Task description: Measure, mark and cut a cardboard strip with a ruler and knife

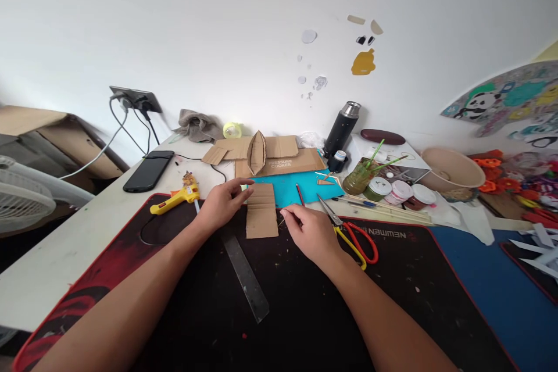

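Observation:
A small rectangular piece of cardboard (262, 221) lies on the dark mat with creases across it. At its upper left edge is my left hand (223, 204), fingers stretched and slightly apart, with nothing visibly gripped. Just right of the cardboard, my right hand (311, 233) is closed in a pinch; a thin light stick shows at its fingertips, mostly hidden. Below the left hand lies a clear ruler (247, 279). Scissors (349, 232) with red and yellow handles rest beside the right hand. A yellow hot glue gun (176, 200) lies to the left.
Behind are a cardboard shape with a pointed oval (257, 154), a blue sheet (288, 187) and a red pencil (300, 192). A black flask (342, 128), a brush jar (360, 177) and paint pots (399, 192) stand right. A phone (149, 171) lies left.

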`<move>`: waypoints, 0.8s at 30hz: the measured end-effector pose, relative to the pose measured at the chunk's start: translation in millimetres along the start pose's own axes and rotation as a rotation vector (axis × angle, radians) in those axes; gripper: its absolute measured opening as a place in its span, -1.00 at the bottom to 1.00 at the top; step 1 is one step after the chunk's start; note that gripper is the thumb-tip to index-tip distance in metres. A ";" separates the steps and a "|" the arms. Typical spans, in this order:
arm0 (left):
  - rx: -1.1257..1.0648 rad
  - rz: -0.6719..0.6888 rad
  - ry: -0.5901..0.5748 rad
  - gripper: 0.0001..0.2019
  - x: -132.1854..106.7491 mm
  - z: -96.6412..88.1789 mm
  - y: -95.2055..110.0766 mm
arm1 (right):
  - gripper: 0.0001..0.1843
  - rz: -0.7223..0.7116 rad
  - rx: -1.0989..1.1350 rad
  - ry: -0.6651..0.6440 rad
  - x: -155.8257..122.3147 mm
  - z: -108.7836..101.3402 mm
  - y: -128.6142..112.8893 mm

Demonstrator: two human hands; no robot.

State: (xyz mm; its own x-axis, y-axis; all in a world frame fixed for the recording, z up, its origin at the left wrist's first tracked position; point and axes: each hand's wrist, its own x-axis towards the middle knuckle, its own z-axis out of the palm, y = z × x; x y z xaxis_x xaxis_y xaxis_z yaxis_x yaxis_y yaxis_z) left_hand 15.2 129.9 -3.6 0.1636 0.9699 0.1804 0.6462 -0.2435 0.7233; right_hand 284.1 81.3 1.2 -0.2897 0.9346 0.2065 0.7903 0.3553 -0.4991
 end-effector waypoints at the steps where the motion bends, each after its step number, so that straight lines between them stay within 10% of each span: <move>1: -0.003 0.010 0.010 -0.47 -0.1 -0.1 1.0 | -0.61 0.002 0.004 -0.001 -0.2 -0.3 -0.7; 24: 0.126 0.088 -0.168 -0.69 -1.7 7.6 -2.1 | -0.75 0.013 -0.160 -0.248 0.0 -2.7 -6.3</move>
State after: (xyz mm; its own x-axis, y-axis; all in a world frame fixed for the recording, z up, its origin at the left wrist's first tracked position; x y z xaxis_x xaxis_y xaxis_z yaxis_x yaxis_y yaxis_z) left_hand 19.3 128.8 -10.5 0.3381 0.9337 0.1177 0.7106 -0.3353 0.6186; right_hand 280.7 79.0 6.6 -0.3861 0.9222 -0.0206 0.8644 0.3539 -0.3572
